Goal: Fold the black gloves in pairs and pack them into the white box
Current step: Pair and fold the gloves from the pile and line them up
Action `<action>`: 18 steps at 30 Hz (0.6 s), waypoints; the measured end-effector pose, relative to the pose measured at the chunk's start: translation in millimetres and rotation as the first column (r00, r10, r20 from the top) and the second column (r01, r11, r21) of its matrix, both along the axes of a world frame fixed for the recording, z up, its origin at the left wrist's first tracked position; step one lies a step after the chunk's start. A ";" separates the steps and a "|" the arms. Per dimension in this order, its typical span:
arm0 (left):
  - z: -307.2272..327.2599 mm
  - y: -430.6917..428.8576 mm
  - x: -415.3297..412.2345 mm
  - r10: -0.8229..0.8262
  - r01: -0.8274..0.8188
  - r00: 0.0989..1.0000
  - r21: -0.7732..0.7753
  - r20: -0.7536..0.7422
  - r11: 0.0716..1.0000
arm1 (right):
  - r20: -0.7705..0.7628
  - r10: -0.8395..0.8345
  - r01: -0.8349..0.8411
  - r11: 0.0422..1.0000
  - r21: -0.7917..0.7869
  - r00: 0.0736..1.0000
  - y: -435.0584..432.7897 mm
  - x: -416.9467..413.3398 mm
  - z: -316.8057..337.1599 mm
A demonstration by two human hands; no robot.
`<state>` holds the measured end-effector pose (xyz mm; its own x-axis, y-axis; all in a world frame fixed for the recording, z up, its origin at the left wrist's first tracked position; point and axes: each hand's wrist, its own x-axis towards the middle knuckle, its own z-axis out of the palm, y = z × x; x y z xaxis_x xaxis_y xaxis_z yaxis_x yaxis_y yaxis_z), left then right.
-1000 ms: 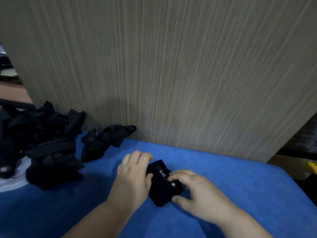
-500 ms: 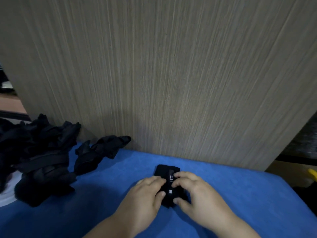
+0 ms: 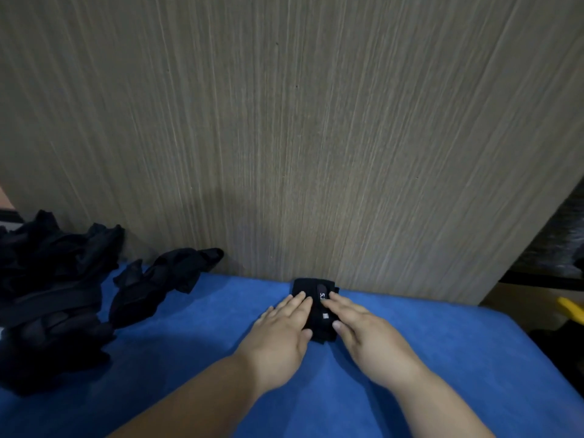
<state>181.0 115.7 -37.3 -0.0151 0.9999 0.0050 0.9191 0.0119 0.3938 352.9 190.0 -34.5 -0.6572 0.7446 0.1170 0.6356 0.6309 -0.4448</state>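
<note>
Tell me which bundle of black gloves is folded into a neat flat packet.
The small packet pressed under the left hand and right hand, next to the wooden panel. The gloves at the left lie crumpled in loose heaps.

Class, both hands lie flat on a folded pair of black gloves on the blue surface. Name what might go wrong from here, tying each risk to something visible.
1. The left hand and right hand only press flat on the folded pair; once they lift, the fold may spring open.
2. The pair sits against the wooden panel; pushing further could bunch it.
3. The unfolded pile is a dark tangle, so mismatched gloves might get paired.
</note>
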 end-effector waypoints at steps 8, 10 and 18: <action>0.3 16.8 3.4 -0.007 0.006 0.999 -0.023 -0.054 1.000 | -0.028 -0.080 0.083 0.989 0.123 0.996 6.1 -0.5 -13.8; -1.7 20.7 2.4 -0.010 0.008 0.998 -0.024 -0.059 1.000 | -0.010 -0.101 0.101 0.986 0.133 0.995 5.5 -1.0 -13.8; -8.9 24.8 7.0 0.023 -0.023 0.996 0.000 -0.084 1.000 | 0.047 -0.126 0.118 0.982 0.150 0.991 6.1 -1.1 -16.5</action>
<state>188.0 140.5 -46.2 -0.0376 0.9993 0.0061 0.9484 0.0338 0.3151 351.8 196.1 -51.0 -0.5710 0.7970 0.1969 0.7331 0.6029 -0.3148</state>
